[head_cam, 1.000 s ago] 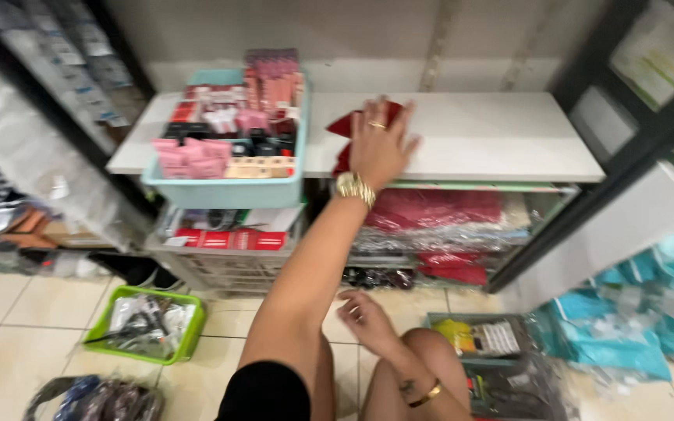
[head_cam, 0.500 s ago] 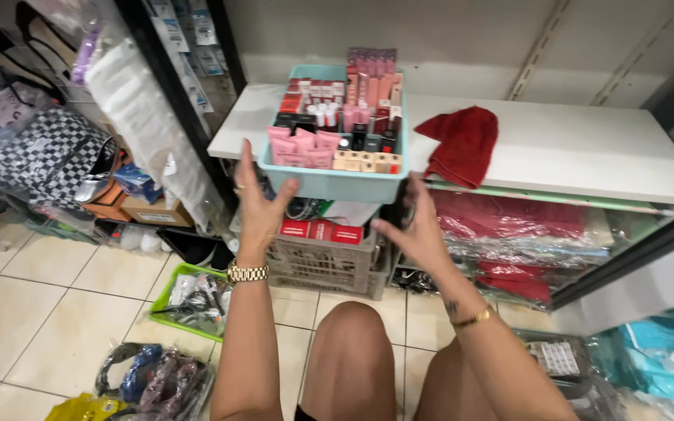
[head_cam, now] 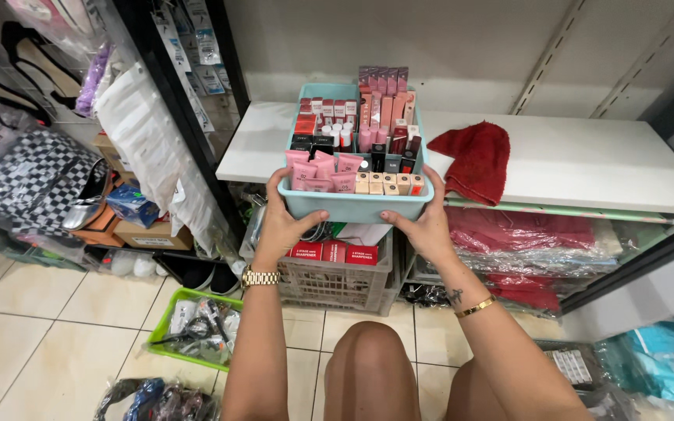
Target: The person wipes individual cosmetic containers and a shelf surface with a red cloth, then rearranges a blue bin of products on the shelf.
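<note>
Head view shows two bare hands holding a light blue bin (head_cam: 352, 204) by its front corners. Left hand (head_cam: 284, 226) wraps the left corner, with its fingers (head_cam: 274, 185) curled up the side and the thumb under the front edge. Right hand (head_cam: 424, 224) wraps the right corner, its fingers (head_cam: 433, 178) curled up the other side. Both sets of fingers are closed tight on the bin. The bin sits at the front edge of a white shelf (head_cam: 587, 160), between the two hands, and its front sticks out past the edge.

Inside the bin, just behind the fingers, stand many small makeup boxes and tubes (head_cam: 352, 144), pink, red, black and tan. A red cloth (head_cam: 473, 160) lies on the shelf just to the right of the right fingers.

Left wrist wears a gold watch (head_cam: 260, 277). Right wrist wears a thin gold bracelet (head_cam: 475, 307).

Below the hands is a grey crate (head_cam: 337, 284) with red packs (head_cam: 333, 252) in it. Lower left of the left fingers, a green tray (head_cam: 167, 330) sits on the tiled floor (head_cam: 33, 343). Far to the left lies a black and white checked bag (head_cam: 29, 179).
</note>
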